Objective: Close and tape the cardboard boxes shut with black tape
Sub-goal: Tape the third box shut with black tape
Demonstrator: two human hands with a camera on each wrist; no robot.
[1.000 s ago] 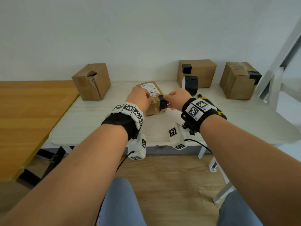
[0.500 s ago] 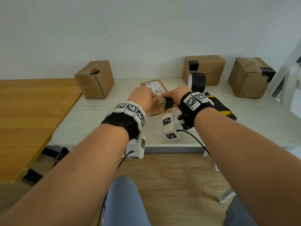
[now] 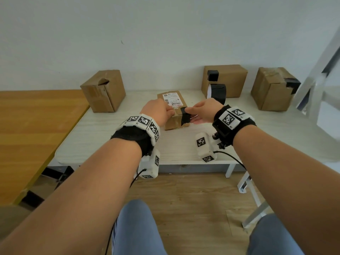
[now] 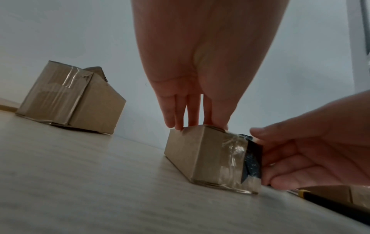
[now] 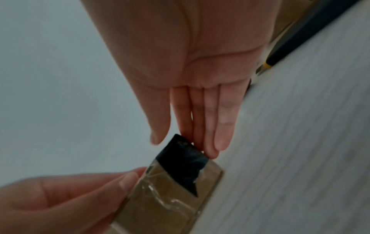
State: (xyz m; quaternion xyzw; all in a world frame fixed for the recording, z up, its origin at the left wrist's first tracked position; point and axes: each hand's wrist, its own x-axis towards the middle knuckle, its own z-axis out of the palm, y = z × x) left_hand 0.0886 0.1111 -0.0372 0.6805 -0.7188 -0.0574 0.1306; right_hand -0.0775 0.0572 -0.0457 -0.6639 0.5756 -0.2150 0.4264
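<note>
A small flat cardboard box (image 3: 172,100) with a white label lies mid-table. A strip of black tape (image 3: 184,117) wraps over its near right corner. My left hand (image 3: 159,112) presses down on the box top with straight fingers (image 4: 181,110). My right hand (image 3: 204,111) has its thumb on top of the tape and straight fingers (image 5: 222,123) laid against the taped side (image 5: 184,163). The black tape roll (image 3: 217,92) stands behind my right hand.
Three more cardboard boxes stand along the wall: one at the left (image 3: 104,91), two at the right (image 3: 225,80) (image 3: 274,89) with black tape on them. A black and yellow knife (image 4: 330,204) lies by my right hand. A wooden table (image 3: 36,126) adjoins the white one (image 3: 110,140).
My right hand has uncurled from pinching the tape, and its fingers now lie flat against the tape on the box corner. The left hand stays on the box.
</note>
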